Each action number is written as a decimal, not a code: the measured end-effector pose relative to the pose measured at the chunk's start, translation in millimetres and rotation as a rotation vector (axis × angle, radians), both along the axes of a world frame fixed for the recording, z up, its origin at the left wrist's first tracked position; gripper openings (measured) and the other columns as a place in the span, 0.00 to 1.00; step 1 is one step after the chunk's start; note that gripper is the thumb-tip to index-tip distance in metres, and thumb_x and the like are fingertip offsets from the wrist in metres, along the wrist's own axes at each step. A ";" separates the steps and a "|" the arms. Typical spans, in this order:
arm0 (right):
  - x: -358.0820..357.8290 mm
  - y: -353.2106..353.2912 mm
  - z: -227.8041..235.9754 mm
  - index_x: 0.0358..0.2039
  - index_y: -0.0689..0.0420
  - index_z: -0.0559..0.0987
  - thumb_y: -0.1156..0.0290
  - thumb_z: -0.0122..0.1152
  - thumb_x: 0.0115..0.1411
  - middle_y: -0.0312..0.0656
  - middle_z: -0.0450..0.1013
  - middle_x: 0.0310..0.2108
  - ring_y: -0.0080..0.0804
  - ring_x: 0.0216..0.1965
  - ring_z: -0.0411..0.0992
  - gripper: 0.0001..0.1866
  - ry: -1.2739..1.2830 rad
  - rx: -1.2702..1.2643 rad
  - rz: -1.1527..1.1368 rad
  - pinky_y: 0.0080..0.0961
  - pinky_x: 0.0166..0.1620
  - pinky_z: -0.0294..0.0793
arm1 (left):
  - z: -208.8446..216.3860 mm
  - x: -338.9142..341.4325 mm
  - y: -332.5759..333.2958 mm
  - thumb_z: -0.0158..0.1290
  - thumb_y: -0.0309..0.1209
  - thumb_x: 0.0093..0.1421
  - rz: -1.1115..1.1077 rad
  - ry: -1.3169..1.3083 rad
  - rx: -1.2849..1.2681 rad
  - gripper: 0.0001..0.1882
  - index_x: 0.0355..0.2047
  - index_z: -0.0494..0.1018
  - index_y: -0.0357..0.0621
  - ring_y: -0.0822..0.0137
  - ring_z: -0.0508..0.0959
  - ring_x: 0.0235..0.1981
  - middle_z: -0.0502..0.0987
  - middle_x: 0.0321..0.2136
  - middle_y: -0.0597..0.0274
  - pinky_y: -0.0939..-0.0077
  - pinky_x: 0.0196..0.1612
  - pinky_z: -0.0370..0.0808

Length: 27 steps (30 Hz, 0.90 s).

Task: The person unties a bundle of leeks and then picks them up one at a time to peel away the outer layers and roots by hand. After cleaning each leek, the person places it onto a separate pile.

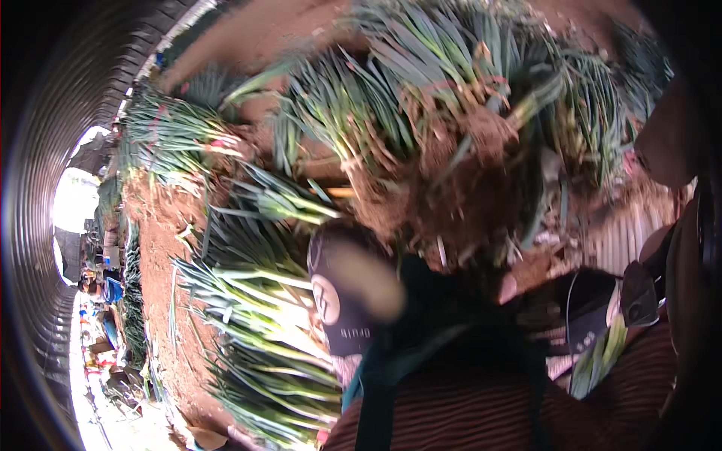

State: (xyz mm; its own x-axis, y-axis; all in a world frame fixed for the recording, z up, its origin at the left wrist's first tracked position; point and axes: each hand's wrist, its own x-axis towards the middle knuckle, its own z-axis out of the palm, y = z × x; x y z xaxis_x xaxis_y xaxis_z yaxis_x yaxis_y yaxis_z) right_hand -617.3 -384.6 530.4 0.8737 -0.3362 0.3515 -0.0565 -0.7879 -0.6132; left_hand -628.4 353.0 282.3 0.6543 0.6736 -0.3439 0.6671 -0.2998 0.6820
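Leeks crowd round two sleeved arms

A dark left sleeve (342, 338) stands beside a row of loose leeks (259, 349), their white shanks toward it and green leaves fanned to the left; a pale blur (368, 279) covers part of the sleeve, and I cannot tell whether it is the left hand, nor how far its grip is open or what it has hold of; a pinkish patch at the end of the dark right sleeve (575, 301) seems to be the right hand (509, 288), its grip likewise unreadable; green leaves (599, 361) show near that sleeve; ahead, a bundle (361, 113) and a red-tied bundle (432, 52) lie with soil-caked roots toward the person, over brown ground (169, 263).
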 end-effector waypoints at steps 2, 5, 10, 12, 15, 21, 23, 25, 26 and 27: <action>-9.7 -21.9 3.8 0.56 0.65 0.69 0.56 0.60 0.56 0.48 0.70 0.52 0.36 0.52 0.69 0.33 -0.013 -0.036 -0.049 0.33 0.51 0.71 | 19.1 50.0 -59.5 0.48 0.33 0.61 -0.167 -0.108 -0.003 0.10 0.36 0.72 0.39 0.63 0.75 0.24 0.76 0.28 0.55 0.67 0.27 0.73; -6.1 -83.7 20.8 0.56 0.65 0.69 0.55 0.61 0.55 0.47 0.70 0.52 0.35 0.52 0.69 0.34 -0.089 -0.080 -0.141 0.33 0.51 0.71 | 50.3 70.1 -178.3 0.49 0.32 0.61 -0.374 -0.268 -0.007 0.10 0.38 0.72 0.38 0.62 0.76 0.26 0.76 0.30 0.54 0.66 0.29 0.74; -50.8 -153.4 114.7 0.56 0.65 0.69 0.55 0.62 0.53 0.47 0.70 0.51 0.35 0.51 0.70 0.36 -0.183 -0.178 -0.486 0.32 0.51 0.70 | 46.5 62.1 -327.5 0.50 0.30 0.60 -0.746 -0.378 -0.099 0.11 0.41 0.72 0.37 0.60 0.76 0.30 0.77 0.33 0.52 0.65 0.33 0.74; -63.4 -187.4 118.8 0.56 0.65 0.68 0.54 0.63 0.52 0.47 0.70 0.51 0.34 0.51 0.70 0.36 -0.230 -0.231 -0.578 0.31 0.51 0.70 | 57.2 96.4 -328.2 0.51 0.29 0.59 -0.797 -0.378 -0.086 0.12 0.42 0.72 0.37 0.59 0.77 0.31 0.77 0.35 0.52 0.64 0.34 0.75; -68.7 -241.6 128.1 0.56 0.65 0.68 0.54 0.64 0.51 0.46 0.70 0.51 0.34 0.50 0.70 0.37 -0.385 -0.339 -0.636 0.31 0.50 0.70 | 82.0 165.1 -269.9 0.52 0.28 0.59 -0.768 -0.368 -0.016 0.13 0.44 0.72 0.36 0.58 0.77 0.34 0.77 0.36 0.50 0.63 0.36 0.75; -37.5 -236.9 186.3 0.57 0.65 0.68 0.53 0.65 0.49 0.46 0.69 0.51 0.33 0.49 0.70 0.39 -0.571 -0.517 -0.540 0.30 0.50 0.70 | 89.1 254.7 -167.2 0.54 0.26 0.57 -0.728 -0.757 0.412 0.17 0.47 0.72 0.35 0.56 0.78 0.38 0.77 0.40 0.48 0.62 0.41 0.76; -0.4 -214.0 192.5 0.57 0.65 0.68 0.52 0.66 0.48 0.45 0.69 0.51 0.33 0.49 0.70 0.40 -0.572 -0.591 -0.483 0.29 0.50 0.70 | 98.0 288.7 -226.1 0.55 0.23 0.57 -0.886 -0.917 0.399 0.14 0.44 0.72 0.33 0.70 0.75 0.35 0.77 0.35 0.61 0.77 0.39 0.73; 28.4 -185.7 209.8 0.57 0.65 0.67 0.52 0.66 0.48 0.45 0.69 0.51 0.32 0.48 0.70 0.41 -0.610 -0.632 -0.375 0.29 0.50 0.70 | 142.2 284.1 -309.6 0.55 0.24 0.58 -0.791 -0.799 -0.097 0.14 0.45 0.72 0.32 0.74 0.74 0.35 0.76 0.35 0.65 0.83 0.39 0.71; 47.2 -181.7 205.8 0.57 0.65 0.67 0.52 0.66 0.47 0.45 0.69 0.51 0.32 0.48 0.70 0.41 -0.629 -0.602 -0.299 0.29 0.50 0.70 | 164.5 274.2 -346.7 0.55 0.25 0.59 -0.821 -0.788 -0.125 0.15 0.46 0.72 0.32 0.74 0.74 0.36 0.77 0.35 0.64 0.82 0.40 0.71; 46.5 -148.8 214.3 0.57 0.65 0.67 0.52 0.67 0.47 0.45 0.69 0.51 0.32 0.48 0.70 0.42 -0.659 -0.616 -0.256 0.29 0.50 0.70 | 170.8 273.3 -370.3 0.54 0.25 0.59 -0.845 -0.801 -0.230 0.15 0.46 0.72 0.32 0.75 0.74 0.35 0.77 0.35 0.64 0.82 0.39 0.71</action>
